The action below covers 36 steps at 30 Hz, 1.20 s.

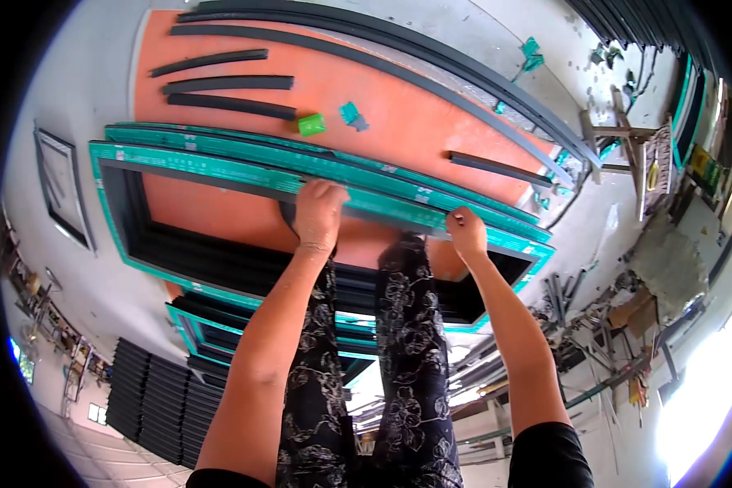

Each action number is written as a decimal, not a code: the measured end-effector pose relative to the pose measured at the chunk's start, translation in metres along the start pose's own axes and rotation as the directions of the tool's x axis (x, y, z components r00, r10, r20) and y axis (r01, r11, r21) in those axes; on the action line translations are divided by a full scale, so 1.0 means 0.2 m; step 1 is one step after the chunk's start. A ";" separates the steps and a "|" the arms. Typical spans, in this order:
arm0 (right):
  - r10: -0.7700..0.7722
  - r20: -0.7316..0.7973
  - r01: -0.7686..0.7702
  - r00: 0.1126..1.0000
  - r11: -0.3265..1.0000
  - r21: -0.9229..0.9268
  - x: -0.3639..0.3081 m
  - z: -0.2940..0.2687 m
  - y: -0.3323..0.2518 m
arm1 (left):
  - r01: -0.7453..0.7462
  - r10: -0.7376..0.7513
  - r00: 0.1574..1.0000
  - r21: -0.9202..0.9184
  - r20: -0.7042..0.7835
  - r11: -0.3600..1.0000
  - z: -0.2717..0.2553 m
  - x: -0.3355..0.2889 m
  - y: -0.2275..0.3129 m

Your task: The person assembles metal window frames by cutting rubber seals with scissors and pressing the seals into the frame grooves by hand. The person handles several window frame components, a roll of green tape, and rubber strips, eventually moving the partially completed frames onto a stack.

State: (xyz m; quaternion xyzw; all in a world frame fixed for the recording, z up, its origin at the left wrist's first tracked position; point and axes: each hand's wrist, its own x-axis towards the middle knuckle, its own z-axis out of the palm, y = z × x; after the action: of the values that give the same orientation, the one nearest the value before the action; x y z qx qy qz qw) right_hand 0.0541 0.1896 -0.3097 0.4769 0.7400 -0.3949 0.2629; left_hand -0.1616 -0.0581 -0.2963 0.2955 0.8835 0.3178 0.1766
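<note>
A large dark window frame point(179, 161), its faces covered in green printed film, lies in front of me around my legs. My left hand point(319, 213) is closed, knuckles up, at the middle of the frame's far bar. Farther right along that bar is my right hand point(468, 233), its fingers curled into a pinch. What either hand grips, if anything, is too small or hidden to make out. Just beyond the frame, another green-filmed bar point(244, 150) runs alongside it.
On the orange board point(415, 154) lie several short dark strips point(232, 106), a bright green roll point(311, 124) and a teal film scrap point(353, 115). Long dark profiles point(382, 41) curve along its far edge. A wooden stand point(622, 132) and a scrap pile point(602, 333) are at the right.
</note>
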 end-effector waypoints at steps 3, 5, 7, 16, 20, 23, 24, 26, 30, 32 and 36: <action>-0.033 -0.039 0.029 0.999 0.995 -0.092 -0.03 0.01 -0.07 | 0.004 -0.006 0.998 0.043 0.057 0.999 -0.01 -0.02 0.01; -0.032 -0.030 0.023 0.999 0.964 -0.266 -0.04 0.03 -0.15 | 0.004 -0.011 0.997 0.090 0.079 0.996 -0.03 -0.01 -0.01; -0.172 -0.031 0.151 0.985 0.926 -0.347 -0.08 0.04 -0.28 | 0.025 -0.041 0.991 0.130 0.124 0.991 -0.03 0.00 0.00; -0.401 0.038 0.388 0.915 0.853 -0.348 -0.01 0.29 -0.46 | 0.242 -0.214 0.927 -0.056 0.309 0.969 -0.07 0.08 -0.02; -0.408 -0.009 0.389 0.913 0.877 -0.282 -0.01 0.31 -0.45 | 0.247 -0.208 0.914 -0.071 0.349 0.966 -0.09 0.05 -0.03; -0.389 -0.070 0.360 0.919 0.897 -0.258 0.00 0.27 -0.43 | 0.222 -0.200 0.956 -0.086 0.215 0.971 -0.05 -0.01 0.08; -0.387 -0.133 0.349 0.913 0.906 -0.239 0.04 0.28 -0.44 | 0.130 -0.129 0.975 0.004 0.181 0.992 -0.05 -0.03 0.10; -0.298 -0.228 0.270 0.927 0.952 -0.147 0.06 0.35 -0.47 | 0.147 -0.198 0.942 0.195 0.272 0.970 -0.07 -0.03 0.17; -0.221 -0.253 0.155 0.942 0.954 -0.257 0.07 0.40 -0.58 | -0.042 -0.045 0.976 0.390 0.212 0.920 0.00 -0.02 0.14; -0.251 -0.275 0.167 0.928 0.941 -0.295 0.09 0.39 -0.58 | -0.055 -0.046 0.971 0.409 0.234 0.911 0.04 0.00 0.14; -0.368 -0.361 0.281 0.857 0.921 -0.270 0.11 0.42 -0.51 | -0.105 0.029 0.981 0.397 0.193 0.912 0.07 -0.02 0.15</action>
State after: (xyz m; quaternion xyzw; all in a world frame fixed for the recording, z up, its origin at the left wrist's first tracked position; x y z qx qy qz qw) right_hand -0.0471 0.1078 -0.3388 0.3859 0.8852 -0.2466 0.0816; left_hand -0.1389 -0.0344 -0.2864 0.3837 0.8994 0.1055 0.1809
